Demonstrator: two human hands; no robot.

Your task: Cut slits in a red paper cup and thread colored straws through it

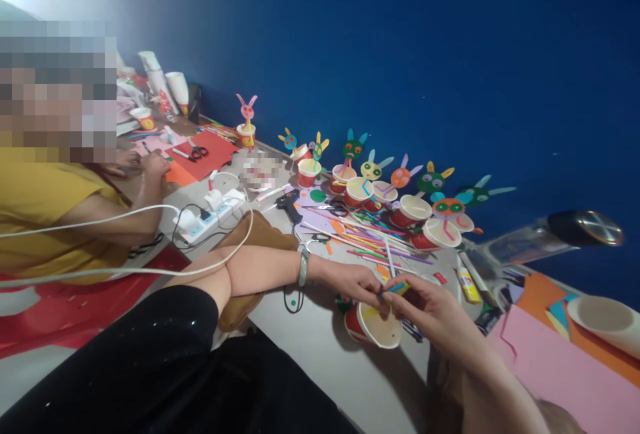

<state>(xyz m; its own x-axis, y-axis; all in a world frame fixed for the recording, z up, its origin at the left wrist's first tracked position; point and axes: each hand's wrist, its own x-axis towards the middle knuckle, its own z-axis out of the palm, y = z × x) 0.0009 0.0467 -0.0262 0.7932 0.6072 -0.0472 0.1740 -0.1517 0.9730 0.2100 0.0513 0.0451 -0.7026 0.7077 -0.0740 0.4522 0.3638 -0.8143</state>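
Note:
A small blue and yellow piece (399, 288), perhaps paper, lies between my hands above a red and white paper cup (385, 329). My right hand (425, 304) pinches it between thumb and fingers. From the left, my left hand (353, 282), with a bracelet at its wrist, reaches over the cup's rim; its fingers are closed at the piece's blue end. The cup leans on the table with its mouth tilted towards me. Something yellow shows inside it. A dark green bit (344, 303) sits beside the cup, partly hidden by my left hand.
Paper cups with rabbit-like paper heads (400, 176) line the blue wall. Coloured sticks (370, 241), a black glue gun (289, 207) and a power strip (213, 217) with cables lie left. A glue bottle (469, 285) and pink paper (555, 361) are right. A person (55, 214) sits far left.

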